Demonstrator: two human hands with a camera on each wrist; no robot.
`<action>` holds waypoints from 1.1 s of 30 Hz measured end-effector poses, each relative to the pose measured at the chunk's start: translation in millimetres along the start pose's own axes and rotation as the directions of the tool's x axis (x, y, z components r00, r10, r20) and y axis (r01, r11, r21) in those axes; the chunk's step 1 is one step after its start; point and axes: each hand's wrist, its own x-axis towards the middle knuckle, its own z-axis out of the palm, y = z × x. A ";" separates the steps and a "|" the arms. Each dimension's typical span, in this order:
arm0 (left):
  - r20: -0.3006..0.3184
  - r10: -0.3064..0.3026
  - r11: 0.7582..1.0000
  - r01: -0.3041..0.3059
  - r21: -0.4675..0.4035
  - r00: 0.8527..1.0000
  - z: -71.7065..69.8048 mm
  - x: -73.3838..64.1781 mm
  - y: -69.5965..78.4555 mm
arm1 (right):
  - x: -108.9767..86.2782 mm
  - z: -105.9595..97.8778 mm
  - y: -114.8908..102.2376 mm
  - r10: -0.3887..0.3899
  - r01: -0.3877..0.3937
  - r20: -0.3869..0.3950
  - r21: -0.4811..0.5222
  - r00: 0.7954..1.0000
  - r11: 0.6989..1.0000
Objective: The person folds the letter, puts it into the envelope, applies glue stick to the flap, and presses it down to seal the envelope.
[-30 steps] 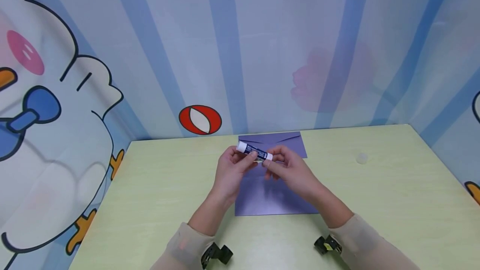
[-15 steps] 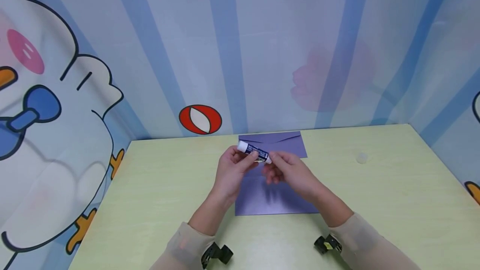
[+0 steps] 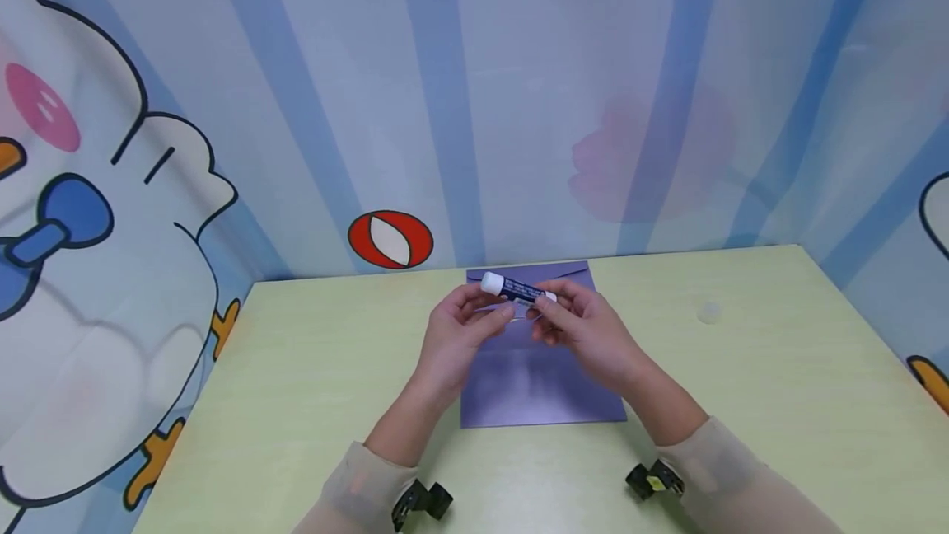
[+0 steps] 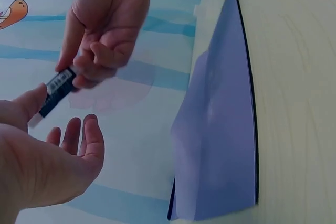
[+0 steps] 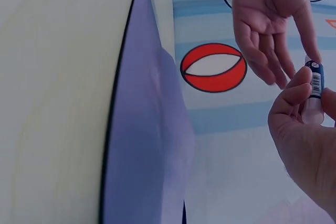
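Observation:
A small glue stick (image 3: pixel 519 290), dark blue label with white ends, is held above the purple envelope (image 3: pixel 541 390). My right hand (image 3: pixel 589 328) pinches its right end between thumb and fingers; the right wrist view shows this grip on the barcoded tube (image 5: pixel 315 85). My left hand (image 3: pixel 460 336) is close at the other end. In the right wrist view, the left thumb seems to touch the tube's end, while the other left fingers (image 5: pixel 257 59) stand apart from it, loosely extended. Flap upward, the envelope lies flat on the table under both hands.
A small round whitish translucent piece (image 3: pixel 708 313) lies on the pale yellow table (image 3: pixel 778 402), right of the envelope. A cartoon-printed backdrop (image 3: pixel 519 105) rises behind the table's far edge. Small black cameras (image 3: pixel 421 503) are worn at both wrists.
Earlier the left thumb pressed across the glue stick's label; now it has come away. The right hand has taken the glue stick's right end, and the glue stick has shifted slightly right and up.

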 end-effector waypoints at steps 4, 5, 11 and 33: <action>0.007 0.055 0.990 -0.056 0.131 0.998 -9.2 0.5 -2.6 | -2.7 -14.2 -8.1 -0.006 0.005 -0.025 -0.039 1.000 0.999; 0.011 0.075 0.981 -0.076 0.178 0.997 -12.1 0.9 -3.4 | -3.8 -18.7 -10.0 -0.007 0.005 -0.030 -0.057 1.000 0.998; 0.154 0.139 0.769 -0.204 0.606 0.978 -31.7 -0.3 -6.7 | -13.0 -44.3 -19.7 -0.019 0.009 -0.046 -0.208 0.999 0.978; 0.516 -0.255 0.175 -0.486 0.856 0.818 -40.6 -5.5 -27.5 | -28.8 -37.8 -13.3 -0.184 0.219 0.128 -0.715 0.975 0.664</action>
